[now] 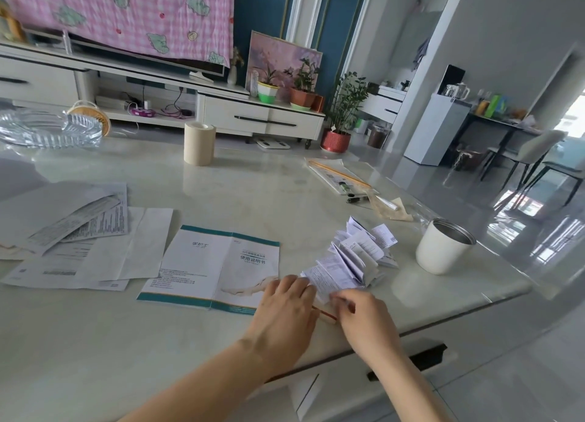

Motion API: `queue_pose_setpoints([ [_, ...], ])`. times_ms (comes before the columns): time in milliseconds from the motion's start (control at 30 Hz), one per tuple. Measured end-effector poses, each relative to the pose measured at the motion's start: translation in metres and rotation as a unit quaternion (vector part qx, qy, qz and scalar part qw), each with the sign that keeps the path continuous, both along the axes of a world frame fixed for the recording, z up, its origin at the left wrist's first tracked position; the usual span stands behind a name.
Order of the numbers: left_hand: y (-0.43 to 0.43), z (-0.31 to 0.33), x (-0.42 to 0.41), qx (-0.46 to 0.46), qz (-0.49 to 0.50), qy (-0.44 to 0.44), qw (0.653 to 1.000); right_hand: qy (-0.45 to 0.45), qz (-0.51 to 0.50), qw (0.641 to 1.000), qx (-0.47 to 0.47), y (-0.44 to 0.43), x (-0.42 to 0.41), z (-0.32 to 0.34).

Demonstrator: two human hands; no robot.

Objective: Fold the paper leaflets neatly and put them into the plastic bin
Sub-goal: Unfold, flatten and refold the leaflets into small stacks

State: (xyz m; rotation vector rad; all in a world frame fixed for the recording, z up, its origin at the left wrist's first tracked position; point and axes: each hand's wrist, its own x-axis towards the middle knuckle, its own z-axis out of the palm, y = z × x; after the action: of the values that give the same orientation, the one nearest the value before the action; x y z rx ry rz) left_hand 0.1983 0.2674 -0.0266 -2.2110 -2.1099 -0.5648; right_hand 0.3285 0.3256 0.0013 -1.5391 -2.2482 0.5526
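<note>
On the pale table, loose printed sheets lie at the left, their small print too fine to read, and beside them a teal-edged leaflet lies open, headed 使用说明书. The left hand presses flat and the right hand pinches the edge of a folded leaflet pile; a white cup stands at right.

We found bare tabletop between the tape roll and the leaflets. The folded pile and white cup crowded the right edge; flat sheets covered the left.
</note>
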Motion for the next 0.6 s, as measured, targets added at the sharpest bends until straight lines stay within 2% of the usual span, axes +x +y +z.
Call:
queue_pose_setpoints([
  [100, 0.000, 0.005, -0.002, -0.004, 0.004, 0.014, 1.000, -0.128, 0.025, 0.989, 0.070, -0.007, -0.008, 0.003],
  [200, 0.004, -0.003, -0.004, -0.045, -0.019, 0.018, 0.999, -0.171, 0.050, 0.980, 0.092, -0.016, -0.016, 0.002],
  [267, 0.005, -0.004, -0.004, 0.001, -0.011, 0.018, 1.000, -0.188, 0.058, 0.976, 0.094, -0.017, -0.017, 0.000],
  [300, 0.006, -0.005, -0.005, -0.021, -0.006, 0.012, 1.000, -0.194, 0.062, 0.974, 0.095, -0.017, -0.016, -0.002],
  [467, 0.005, -0.001, -0.003, -0.036, 0.005, 0.011, 0.999, -0.186, 0.091, 0.974, 0.089, -0.021, -0.004, -0.007],
  [600, 0.000, -0.006, -0.003, -0.034, 0.002, -0.013, 0.999, -0.092, 0.059, 0.991, 0.075, -0.018, 0.001, -0.008],
])
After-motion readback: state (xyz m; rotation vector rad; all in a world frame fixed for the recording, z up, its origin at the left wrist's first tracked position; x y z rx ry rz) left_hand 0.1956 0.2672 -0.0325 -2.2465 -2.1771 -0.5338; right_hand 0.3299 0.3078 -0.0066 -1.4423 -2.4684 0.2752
